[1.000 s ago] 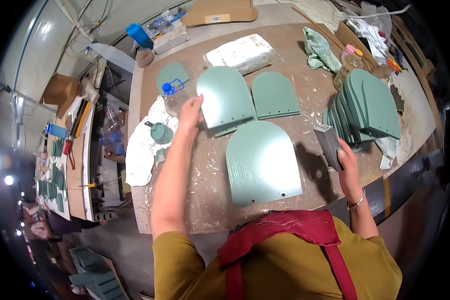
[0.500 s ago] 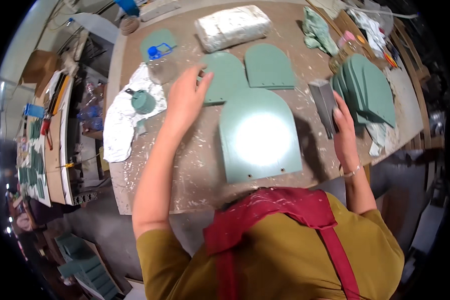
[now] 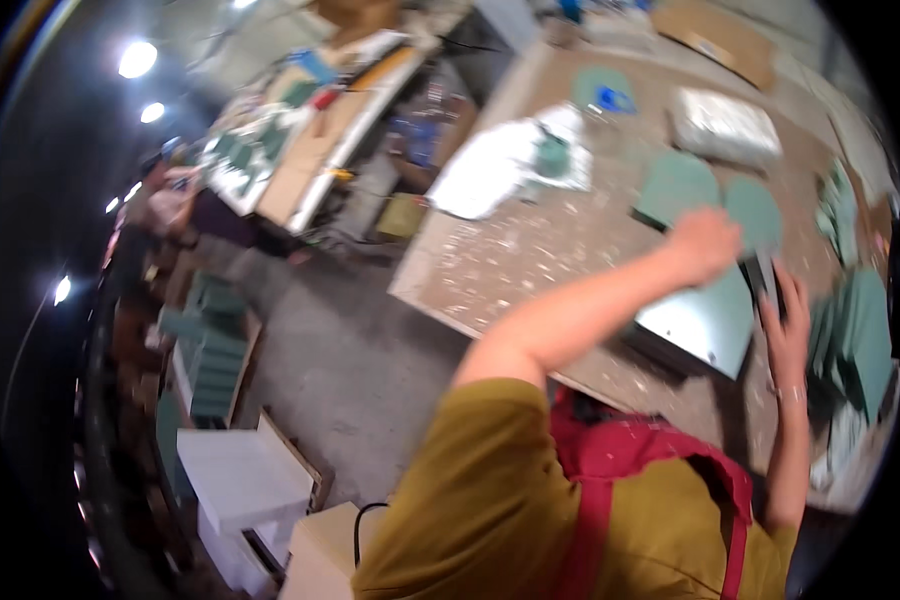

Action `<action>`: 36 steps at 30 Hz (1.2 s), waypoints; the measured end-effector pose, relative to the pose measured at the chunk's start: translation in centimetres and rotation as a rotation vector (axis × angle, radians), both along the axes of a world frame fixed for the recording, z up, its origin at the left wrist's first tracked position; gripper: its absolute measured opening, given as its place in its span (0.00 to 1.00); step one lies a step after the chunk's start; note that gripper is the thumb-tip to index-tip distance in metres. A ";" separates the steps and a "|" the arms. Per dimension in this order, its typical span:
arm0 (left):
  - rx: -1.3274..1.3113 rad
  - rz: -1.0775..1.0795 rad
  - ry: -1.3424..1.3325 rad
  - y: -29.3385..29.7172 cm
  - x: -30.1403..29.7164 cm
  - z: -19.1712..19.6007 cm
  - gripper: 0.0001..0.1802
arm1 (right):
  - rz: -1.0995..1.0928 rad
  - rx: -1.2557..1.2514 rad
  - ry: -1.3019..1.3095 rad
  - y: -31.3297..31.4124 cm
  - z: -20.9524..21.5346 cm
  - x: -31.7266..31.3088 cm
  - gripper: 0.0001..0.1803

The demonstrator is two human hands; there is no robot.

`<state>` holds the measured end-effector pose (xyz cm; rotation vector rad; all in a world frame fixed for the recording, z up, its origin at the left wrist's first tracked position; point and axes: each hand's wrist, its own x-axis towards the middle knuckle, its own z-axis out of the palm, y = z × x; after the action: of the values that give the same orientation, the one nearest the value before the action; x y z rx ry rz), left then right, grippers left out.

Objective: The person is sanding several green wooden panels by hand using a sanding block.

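My right hand point(image 3: 788, 325) grips a dark grey rectangular block point(image 3: 765, 280) at the right edge of the nearest green arched panel point(image 3: 705, 320). This panel shines in the light and has small holes along its straight edge. My left hand point(image 3: 705, 243) is over the panel's far end, its fingers curled and blurred by motion, so I cannot see whether it holds anything. Just beyond lie two more green panels, one on the left point(image 3: 680, 185) and one on the right point(image 3: 755, 212). A stack of green panels point(image 3: 855, 340) leans at the table's right side.
A white wrapped block point(image 3: 727, 125) sits at the back. On the left, a green cup point(image 3: 552, 157) stands on a white cloth point(image 3: 485, 165), near a blue-capped bottle point(image 3: 610, 100). Beyond the table's left edge are a grey floor point(image 3: 355, 340), white boxes point(image 3: 245, 480) and another person point(image 3: 185, 205).
My view has swung left, showing more floor and the side bench. My left hand has moved right, over the nearest panel; the grey block in my right hand has come to that panel's edge.
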<state>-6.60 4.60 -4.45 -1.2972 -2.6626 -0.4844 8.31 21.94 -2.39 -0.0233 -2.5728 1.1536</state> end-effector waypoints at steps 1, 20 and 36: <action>-0.158 -0.084 0.055 -0.9 -0.7 -0.6 0.14 | 0.077 0.114 0.075 -0.6 -0.6 1.2 0.28; 0.032 -0.028 -0.238 -0.8 -0.6 0.5 0.17 | -0.011 -0.032 -0.037 3.1 -2.8 -4.1 0.27; 0.132 -0.262 0.218 -6.9 12.8 -0.1 0.31 | 0.433 0.645 -0.002 -9.4 5.2 -7.9 0.26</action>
<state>6.21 -2.28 -4.55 -1.5664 -2.2586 -0.5072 0.37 12.56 2.80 0.7021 -2.9051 0.3752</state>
